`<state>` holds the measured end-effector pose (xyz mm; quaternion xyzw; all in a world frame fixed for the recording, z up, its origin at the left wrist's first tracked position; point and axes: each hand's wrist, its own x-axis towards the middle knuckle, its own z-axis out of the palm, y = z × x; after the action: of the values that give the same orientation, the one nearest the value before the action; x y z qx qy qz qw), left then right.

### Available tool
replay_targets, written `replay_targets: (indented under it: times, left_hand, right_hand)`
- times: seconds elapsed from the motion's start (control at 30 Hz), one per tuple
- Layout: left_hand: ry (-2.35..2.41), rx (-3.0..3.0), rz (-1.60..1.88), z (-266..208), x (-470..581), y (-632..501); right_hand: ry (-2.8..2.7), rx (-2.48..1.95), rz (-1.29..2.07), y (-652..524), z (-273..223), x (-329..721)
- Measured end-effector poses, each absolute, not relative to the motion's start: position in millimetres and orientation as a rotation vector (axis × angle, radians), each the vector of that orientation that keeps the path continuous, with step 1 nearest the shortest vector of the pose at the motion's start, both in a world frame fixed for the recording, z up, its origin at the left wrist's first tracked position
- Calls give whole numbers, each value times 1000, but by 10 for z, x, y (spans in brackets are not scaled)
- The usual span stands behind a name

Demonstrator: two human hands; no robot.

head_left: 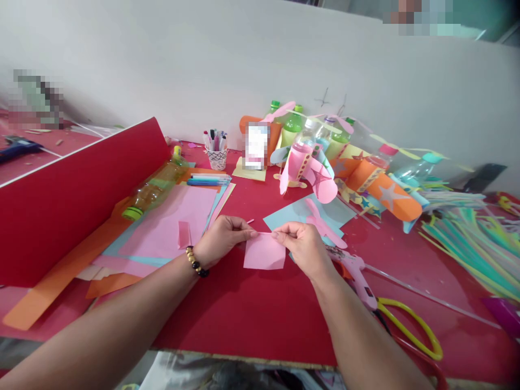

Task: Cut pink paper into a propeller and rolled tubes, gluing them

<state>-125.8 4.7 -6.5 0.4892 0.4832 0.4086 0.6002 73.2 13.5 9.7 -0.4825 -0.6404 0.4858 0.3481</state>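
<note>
A small square of pink paper hangs between my two hands above the red tabletop. My left hand pinches its upper left corner, and my right hand pinches the upper right one. The top edge between the fingertips looks narrowly folded or rolled. Left of my left hand, a folded pink strip rests on a stack of pink, blue and orange sheets. Just beyond my right hand, a pink paper propeller lies on a light blue sheet.
A pink glue gun and yellow-handled scissors lie at the right. Plastic-bottle airplanes stand at the back, near a pen cup. A green-capped bottle lies by the red divider. Colourful sticks spread at far right.
</note>
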Motion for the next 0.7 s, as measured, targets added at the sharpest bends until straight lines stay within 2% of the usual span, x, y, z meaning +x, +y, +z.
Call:
replay_targets:
  times: [0.7]
  left_hand:
    - [1051, 1169, 965, -76, -1240, 40]
  right_hand:
    - [-1577, -1213, 1295, 149, 31, 724]
